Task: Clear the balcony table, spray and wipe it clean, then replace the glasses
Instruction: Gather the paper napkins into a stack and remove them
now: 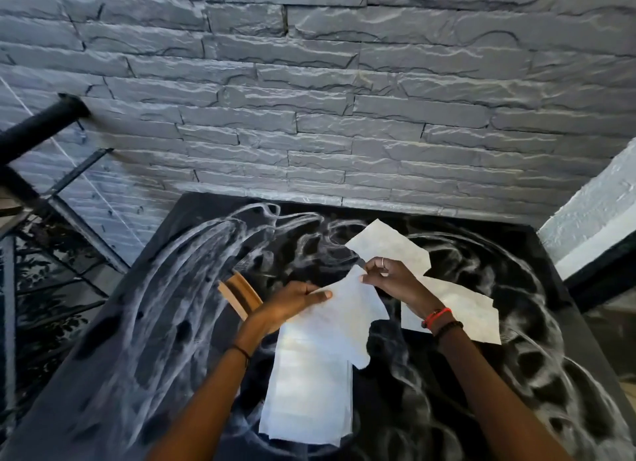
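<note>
- The surface (165,323) stood against the stone wall (344,99), directly below both hands, and was covered in white cleaner streaks (192,264) in broad swirls.
- No glasses were in view, so the clearing step appeared done. The step in hand was judged to be preparing paper for the wipe.
- The paper towel (320,374) was held above the middle of the surface. One length hung toward the person and another spread away to the right.
- The left hand (292,304) pinched the near length, thumb on top and fingers beneath.
- The right hand (390,280) pinched the upper edge between thumb and fingertips, so its grip was closed on paper.
- Whether the lengths were joined or separate could not be told.
- Recommended: fold the lengths into one thick pad before contact, since a loose sheet would probably tear or bunch on wet film.
- Recommended: wipe in overlapping straight passes from the wall edge toward the body, turning the pad once it is soaked.
- Caution: a wooden piece (241,293) showed just beside the left hand and should be kept clear of the stroke.
</note>
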Tool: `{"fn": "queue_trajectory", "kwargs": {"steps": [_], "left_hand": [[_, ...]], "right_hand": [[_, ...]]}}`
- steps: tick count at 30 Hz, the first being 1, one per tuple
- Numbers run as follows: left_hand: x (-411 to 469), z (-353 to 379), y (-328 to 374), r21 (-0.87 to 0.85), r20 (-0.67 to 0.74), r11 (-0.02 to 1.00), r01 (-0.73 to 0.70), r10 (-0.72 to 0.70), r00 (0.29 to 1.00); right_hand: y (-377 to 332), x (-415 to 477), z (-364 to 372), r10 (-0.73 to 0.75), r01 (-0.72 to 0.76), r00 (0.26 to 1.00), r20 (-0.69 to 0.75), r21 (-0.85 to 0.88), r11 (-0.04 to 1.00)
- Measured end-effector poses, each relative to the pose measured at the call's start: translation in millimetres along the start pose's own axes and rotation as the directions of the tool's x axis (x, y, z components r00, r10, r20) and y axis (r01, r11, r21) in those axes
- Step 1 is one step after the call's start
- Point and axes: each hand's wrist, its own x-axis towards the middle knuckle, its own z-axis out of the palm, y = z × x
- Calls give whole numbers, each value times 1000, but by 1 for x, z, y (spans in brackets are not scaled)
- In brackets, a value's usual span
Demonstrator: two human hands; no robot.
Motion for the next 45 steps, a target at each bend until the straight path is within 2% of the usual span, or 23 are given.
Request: {"fn": "queue_trajectory", "kwargs": {"steps": [2,4,11,13,15,20,25,27,29,31,34,37,41,45], "left_hand": [[-14,4,-10,-130,51,989,72,-66,997],[-25,7,-26,-205,79,969,139,-126,989],[-47,19,-92,-154,-142,963,222,-244,959],[-44,18,-115,-61,-206,971,229,-237,950],[-40,19,-132,103,-244,962,251,-221,944],[-47,23,-130,387,-340,875,292,-158,927],[-40,20,-134,479,-388,818,318,-127,913],[-38,19,-131,504,-415,812,296,-73,907],[-34,19,-126,466,-441,846,258,-30,897],[-27,19,-116,444,-453,869,216,10,891],[-15,19,-95,423,-481,899,116,114,869],[4,21,-77,452,-440,890,54,169,882],[31,28,-61,563,-327,826,17,204,923],[48,32,-65,597,-267,800,61,127,955]], "right_hand": [[7,-5,10,54,-55,998,9,40,998],[16,-7,24,58,-58,998,-6,0,998],[51,-5,84,-54,62,997,62,-141,988],[61,0,99,-62,73,996,66,-173,982],[65,4,110,-80,93,994,70,-202,975],[66,15,127,-87,96,995,47,-250,963],[67,24,138,-73,82,997,39,-355,931],[72,24,141,-146,131,989,1,-439,889],[76,24,141,-184,151,983,-21,-484,862],[78,27,138,-183,140,981,-56,-445,885],[71,31,123,-121,78,983,-137,-289,954],[69,32,100,-36,19,996,-76,-216,976],[69,34,89,-34,41,999,33,-272,961],[69,40,92,-38,60,996,80,-282,958]]}}
